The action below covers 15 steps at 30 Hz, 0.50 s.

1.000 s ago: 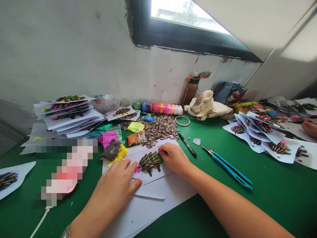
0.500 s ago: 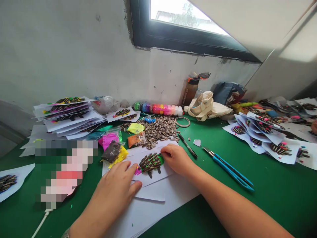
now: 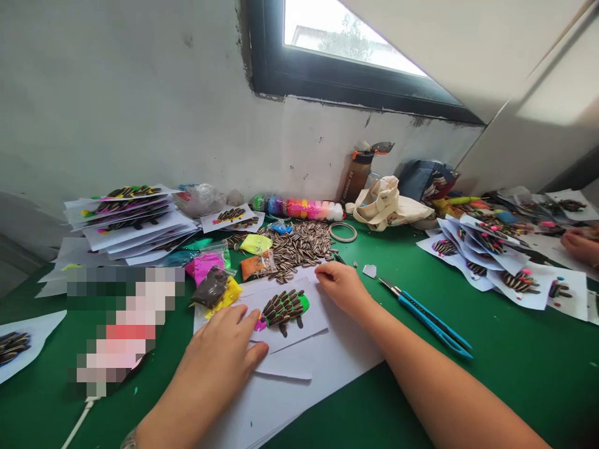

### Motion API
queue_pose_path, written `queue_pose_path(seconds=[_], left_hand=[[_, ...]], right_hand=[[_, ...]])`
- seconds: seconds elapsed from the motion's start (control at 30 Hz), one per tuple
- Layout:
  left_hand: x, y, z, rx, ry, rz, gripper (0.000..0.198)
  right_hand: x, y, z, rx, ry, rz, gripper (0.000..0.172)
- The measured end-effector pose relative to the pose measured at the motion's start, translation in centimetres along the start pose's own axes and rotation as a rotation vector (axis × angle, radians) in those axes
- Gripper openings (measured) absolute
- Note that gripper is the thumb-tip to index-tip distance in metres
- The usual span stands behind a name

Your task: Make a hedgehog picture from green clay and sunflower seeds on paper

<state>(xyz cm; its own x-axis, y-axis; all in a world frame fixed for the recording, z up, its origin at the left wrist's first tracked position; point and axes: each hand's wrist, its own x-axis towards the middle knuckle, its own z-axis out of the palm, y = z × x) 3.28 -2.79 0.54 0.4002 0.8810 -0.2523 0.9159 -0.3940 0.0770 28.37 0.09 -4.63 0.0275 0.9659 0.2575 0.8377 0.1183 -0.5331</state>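
Note:
A white paper card (image 3: 309, 324) lies in front of me, bearing a clay figure (image 3: 303, 304) with a green body, a pink face and dark feet, covered in rows of striped sunflower seeds. My left hand (image 3: 224, 349) rests flat on the card's left side, fingers apart, beside the pink face. At the card's upper right, my right hand (image 3: 344, 287) is closed with its fingertips pinched together; whatever they hold, if anything, is hidden. Beyond the card spreads a pile of loose sunflower seeds (image 3: 304, 243). More white sheets (image 3: 290, 399) lie under the card.
Bags of magenta (image 3: 206, 267), black (image 3: 210, 287) and orange clay (image 3: 257, 265) sit left of the seeds. A blue utility knife (image 3: 433, 321) and a tape roll (image 3: 343, 232) lie right. Stacked cards (image 3: 126, 218) stand left. Another person's hand (image 3: 580, 245) shows at far right.
My right hand has drawn back from the figure's green end, up and to the right, uncovering that end and now hiding most of the pen. The left hand stays in place.

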Motion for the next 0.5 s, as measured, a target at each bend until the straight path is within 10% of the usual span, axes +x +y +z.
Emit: queue_pose_path(seconds=[0.5], left_hand=[[-0.2,0.1,-0.2,-0.06,0.016,0.015,0.046]], right_hand=[[3.1,0.8,2.0,-0.204,0.023,-0.011,0.021]])
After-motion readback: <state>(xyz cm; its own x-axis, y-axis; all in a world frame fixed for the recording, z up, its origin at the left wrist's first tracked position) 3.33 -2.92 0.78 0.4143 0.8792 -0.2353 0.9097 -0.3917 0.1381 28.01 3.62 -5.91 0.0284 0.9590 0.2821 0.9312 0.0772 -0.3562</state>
